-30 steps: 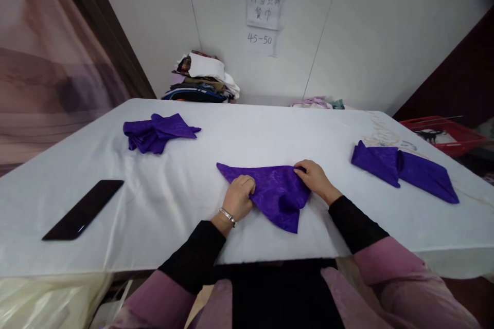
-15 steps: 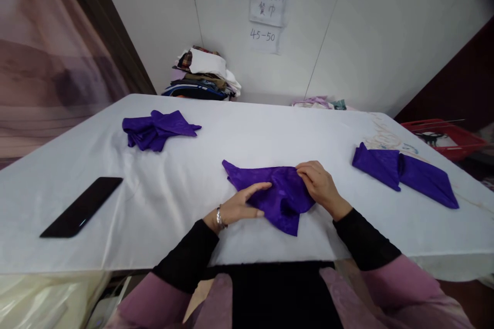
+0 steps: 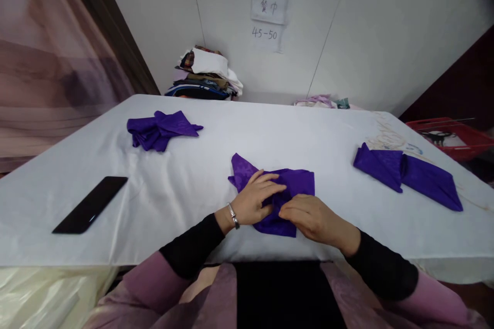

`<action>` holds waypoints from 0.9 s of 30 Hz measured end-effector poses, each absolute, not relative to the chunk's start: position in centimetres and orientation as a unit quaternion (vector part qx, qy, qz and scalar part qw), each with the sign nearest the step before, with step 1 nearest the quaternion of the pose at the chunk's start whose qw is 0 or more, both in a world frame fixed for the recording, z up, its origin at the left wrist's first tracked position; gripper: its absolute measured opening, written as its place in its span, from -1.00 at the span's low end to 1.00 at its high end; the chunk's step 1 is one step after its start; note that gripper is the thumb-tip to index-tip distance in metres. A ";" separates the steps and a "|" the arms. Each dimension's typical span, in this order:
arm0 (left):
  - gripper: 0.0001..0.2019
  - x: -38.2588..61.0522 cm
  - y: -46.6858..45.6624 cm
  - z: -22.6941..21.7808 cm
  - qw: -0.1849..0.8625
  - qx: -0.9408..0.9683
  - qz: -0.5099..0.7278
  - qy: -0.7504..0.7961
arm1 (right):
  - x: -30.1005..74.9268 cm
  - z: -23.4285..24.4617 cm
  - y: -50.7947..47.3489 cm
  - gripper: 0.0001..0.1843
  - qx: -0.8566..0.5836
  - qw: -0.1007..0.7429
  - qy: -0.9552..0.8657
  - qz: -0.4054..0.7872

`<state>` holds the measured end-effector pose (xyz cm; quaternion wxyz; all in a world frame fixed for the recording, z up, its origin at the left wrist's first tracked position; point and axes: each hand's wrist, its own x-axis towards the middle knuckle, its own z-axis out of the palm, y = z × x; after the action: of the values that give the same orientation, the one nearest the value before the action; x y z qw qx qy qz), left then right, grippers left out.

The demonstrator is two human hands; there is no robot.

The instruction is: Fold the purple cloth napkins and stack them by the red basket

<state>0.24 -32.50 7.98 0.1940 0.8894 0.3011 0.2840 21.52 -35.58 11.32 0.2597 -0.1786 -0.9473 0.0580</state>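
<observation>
Head view: purple napkin [image 3: 299,184] lies bunched on table [image 3: 239,133], centre, near front edge. Left hand [image 3: 254,203] rests on it, fingers loosely spread. Right hand [image 3: 309,216] curled, pinching its near fold. Hands touch. Folded napkins far left [image 3: 162,128] and right [image 3: 405,175]; phone [image 3: 90,204] left.

Part of the purple napkin [image 3: 299,183] is hidden under the left hand [image 3: 254,200] and the right hand [image 3: 309,217]. Far right of the napkin, a red basket [image 3: 455,136] is cut off by the edge.
</observation>
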 end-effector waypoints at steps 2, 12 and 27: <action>-0.64 0.3 -32.2 8.3 0.175 0.904 0.263 0.289 | 21.7 11.8 -35.7 -0.74 -0.180 0.253 -0.949 0.054; -0.80 -3.3 -32.8 9.8 0.162 0.881 0.309 0.318 | 25.6 11.7 -34.9 -0.48 -0.348 0.104 -0.929 0.072; -0.89 -10.2 -28.2 10.6 0.176 0.806 -0.048 0.563 | 31.3 11.1 -28.4 -0.68 -0.497 0.031 -0.796 0.343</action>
<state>-10.16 -28.21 10.59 0.1760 0.8058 0.5633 -0.0481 31.32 -28.45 11.13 0.0306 -0.4975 -0.7961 0.3432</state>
